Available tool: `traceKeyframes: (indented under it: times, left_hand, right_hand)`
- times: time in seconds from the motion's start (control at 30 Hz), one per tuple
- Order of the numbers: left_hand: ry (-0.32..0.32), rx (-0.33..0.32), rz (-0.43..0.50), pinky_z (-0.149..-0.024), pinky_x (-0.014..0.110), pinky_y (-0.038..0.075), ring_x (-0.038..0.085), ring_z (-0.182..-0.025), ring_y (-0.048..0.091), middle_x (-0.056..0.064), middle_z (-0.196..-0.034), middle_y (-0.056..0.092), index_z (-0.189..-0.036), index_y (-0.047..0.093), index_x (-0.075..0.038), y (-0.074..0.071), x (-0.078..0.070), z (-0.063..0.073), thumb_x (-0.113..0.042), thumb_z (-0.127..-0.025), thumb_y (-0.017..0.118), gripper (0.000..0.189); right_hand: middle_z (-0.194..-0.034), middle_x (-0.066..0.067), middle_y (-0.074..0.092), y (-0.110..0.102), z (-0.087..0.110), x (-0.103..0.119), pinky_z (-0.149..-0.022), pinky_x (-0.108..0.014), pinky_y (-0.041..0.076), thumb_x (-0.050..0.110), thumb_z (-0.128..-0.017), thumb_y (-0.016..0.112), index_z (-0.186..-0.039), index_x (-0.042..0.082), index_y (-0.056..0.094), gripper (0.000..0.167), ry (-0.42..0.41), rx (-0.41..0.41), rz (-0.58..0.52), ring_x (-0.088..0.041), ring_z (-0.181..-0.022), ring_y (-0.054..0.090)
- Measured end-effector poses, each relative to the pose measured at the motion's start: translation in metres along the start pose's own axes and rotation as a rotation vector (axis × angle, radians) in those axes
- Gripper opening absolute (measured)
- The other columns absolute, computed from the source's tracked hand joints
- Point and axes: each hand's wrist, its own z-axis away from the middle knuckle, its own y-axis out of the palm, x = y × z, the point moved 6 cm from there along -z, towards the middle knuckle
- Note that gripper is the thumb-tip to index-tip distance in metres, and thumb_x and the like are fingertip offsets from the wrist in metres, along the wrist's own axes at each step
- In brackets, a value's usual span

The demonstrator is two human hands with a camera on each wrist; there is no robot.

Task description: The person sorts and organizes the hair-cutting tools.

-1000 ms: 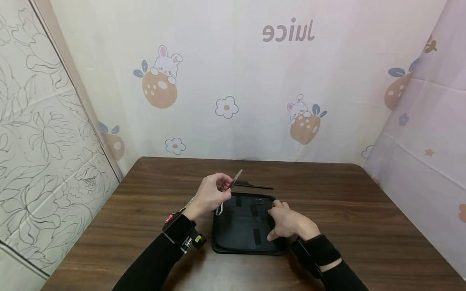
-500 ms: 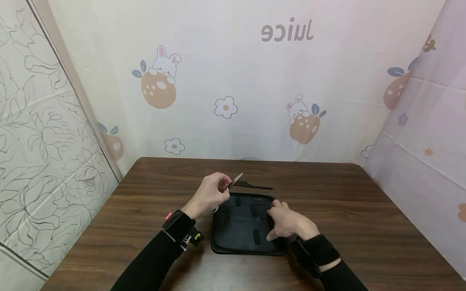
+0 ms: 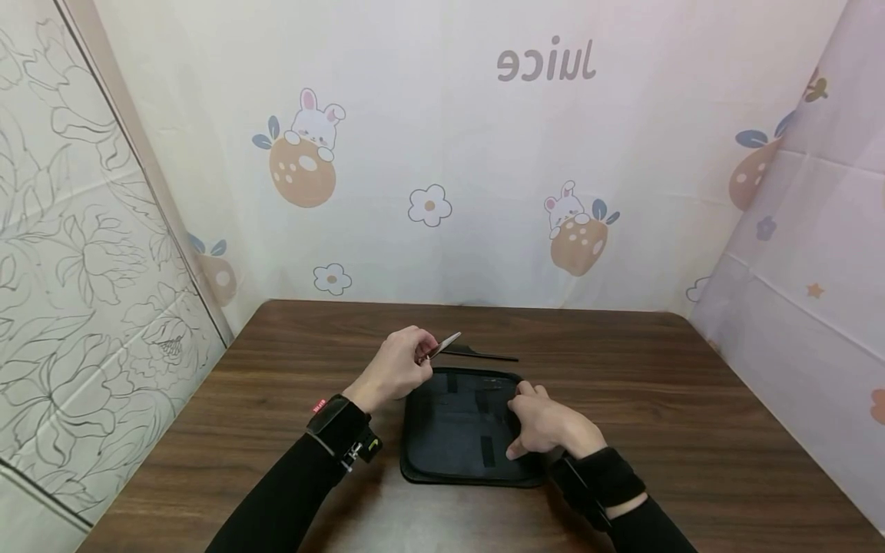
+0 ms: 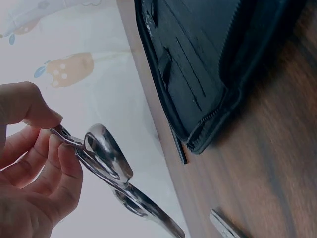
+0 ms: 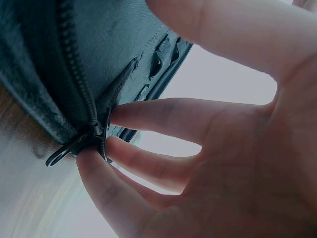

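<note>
Left hand [image 3: 396,369]: thumb and fingertips pinch scissors [image 3: 445,343], frame centre
Right hand [image 3: 549,421]: fingers spread, touching right edge of case [image 3: 449,438], lower centre
Comb [image 3: 473,352]: just above case

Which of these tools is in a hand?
The shiny scissors, pinched by the left hand; the slim black tool and partly seen silver tool lie on the table.

Screened-off, booth-like setting — wood-grain table [image 3: 242,430], bunny-print cloth backdrop [image 3: 442,138], flower-patterned panel [image 3: 90,276] alongside
</note>
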Motion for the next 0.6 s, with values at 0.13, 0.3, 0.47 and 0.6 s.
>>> traceKeyframes:
  times: [0.13,0.3,0.47,0.6]
  left_hand:
    - [-0.002,0.027,-0.044,-0.078,0.034,0.049,0.016,-0.084,0.055,0.003,-0.095,0.061,-0.103,0.069,-0.002,0.0,0.001,-0.001,0.007,-0.083,0.066,0.022]
    - [-0.011,0.051,-0.086,-0.081,0.037,0.05,0.019,-0.086,0.057,0.006,-0.097,0.062,-0.104,0.07,-0.001,-0.003,0.004,-0.005,0.008,-0.085,0.065,0.022]
    - [0.0,0.082,-0.161,-0.084,0.038,0.05,0.021,-0.089,0.057,0.006,-0.098,0.062,-0.103,0.069,-0.002,-0.003,0.008,-0.01,0.009,-0.085,0.065,0.022]
    - [0.028,0.084,-0.232,-0.085,0.039,0.05,0.023,-0.089,0.057,0.009,-0.097,0.063,-0.101,0.068,-0.001,-0.003,0.01,-0.01,0.011,-0.082,0.065,0.022]
  right_hand:
    - [-0.135,-0.02,0.045,0.0,0.0,0.0,-0.098,-0.053,0.044,0.021,-0.076,0.092,-0.133,-0.011,0.058,0.074,-0.003,0.001,0.0,-0.038,-0.123,0.04]
    - [-0.134,-0.02,0.045,-0.001,0.0,0.0,-0.098,-0.053,0.044,0.021,-0.075,0.092,-0.133,-0.012,0.058,0.074,-0.006,-0.005,0.0,-0.038,-0.123,0.04]
    - [-0.134,-0.021,0.045,-0.001,0.001,0.0,-0.099,-0.053,0.043,0.02,-0.076,0.092,-0.133,-0.012,0.058,0.074,-0.015,-0.01,-0.005,-0.038,-0.122,0.04]
    - [-0.134,-0.02,0.046,0.0,0.0,0.0,-0.099,-0.053,0.043,0.02,-0.075,0.092,-0.132,-0.012,0.059,0.073,-0.015,-0.009,-0.003,-0.038,-0.122,0.04]
